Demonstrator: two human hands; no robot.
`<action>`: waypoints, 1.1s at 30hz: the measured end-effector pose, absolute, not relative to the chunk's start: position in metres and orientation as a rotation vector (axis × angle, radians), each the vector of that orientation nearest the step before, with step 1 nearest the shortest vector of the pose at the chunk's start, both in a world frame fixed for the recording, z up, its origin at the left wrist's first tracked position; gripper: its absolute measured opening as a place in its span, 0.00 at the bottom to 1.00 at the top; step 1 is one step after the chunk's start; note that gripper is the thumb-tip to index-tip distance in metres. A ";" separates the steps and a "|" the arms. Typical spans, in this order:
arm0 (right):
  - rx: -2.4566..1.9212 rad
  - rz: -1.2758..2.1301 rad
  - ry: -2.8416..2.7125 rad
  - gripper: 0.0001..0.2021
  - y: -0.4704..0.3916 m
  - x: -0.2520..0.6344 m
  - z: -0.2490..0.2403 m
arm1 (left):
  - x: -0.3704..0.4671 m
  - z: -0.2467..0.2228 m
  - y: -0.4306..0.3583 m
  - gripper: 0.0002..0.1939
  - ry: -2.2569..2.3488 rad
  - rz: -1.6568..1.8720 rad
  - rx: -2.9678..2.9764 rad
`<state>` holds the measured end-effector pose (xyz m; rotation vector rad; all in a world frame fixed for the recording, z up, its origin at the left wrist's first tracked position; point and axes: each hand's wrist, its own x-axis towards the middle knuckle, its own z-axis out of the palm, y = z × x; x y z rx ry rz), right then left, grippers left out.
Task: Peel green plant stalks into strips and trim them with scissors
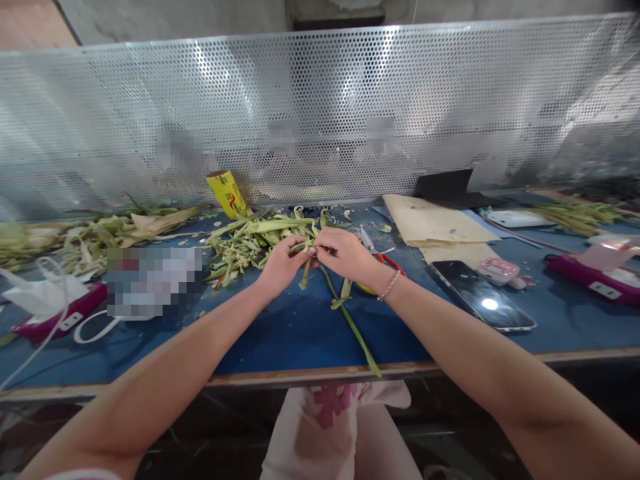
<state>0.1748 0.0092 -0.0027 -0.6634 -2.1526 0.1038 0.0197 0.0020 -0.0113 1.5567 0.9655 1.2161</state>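
Close together above the blue table, my left hand (286, 267) and my right hand (347, 253) pinch the top part of a green plant stem (354, 323). Its lower end slants down to the table's front edge, with a limp leaf hanging partway along. The exact spot between the fingertips is small and partly hidden. Behind my left hand lies a heap of green plant pieces (240, 250), cut or stripped. Beside my right wrist are scissors (391, 263) with red handles, partly covered by the hand.
A perforated metal screen (330, 100) stands along the back. A yellow box (227, 193) leans beside the heap. On the right lie a phone (483, 297), a pink case (499, 271), brown paper (435, 220) and a purple power strip (595, 280). More stalks (115, 230) lie left.
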 end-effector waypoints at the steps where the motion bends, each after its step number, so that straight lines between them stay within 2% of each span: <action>1: -0.653 0.127 -2.175 0.08 0.009 0.175 -0.002 | 0.018 -0.011 0.003 0.15 0.967 1.221 1.542; 11: -0.701 0.337 -2.228 0.09 0.013 0.182 0.002 | 0.015 -0.006 0.006 0.14 0.834 1.123 1.455; 24: -0.505 0.417 -2.351 0.12 0.015 0.192 0.008 | 0.016 -0.006 0.003 0.15 0.725 1.132 1.413; 29: -0.619 0.427 -2.202 0.07 0.020 0.196 0.004 | 0.008 -0.004 0.006 0.23 0.760 1.121 1.425; 33: -0.556 0.453 -2.151 0.10 0.021 0.192 0.000 | 0.007 0.000 0.005 0.25 0.727 1.117 1.371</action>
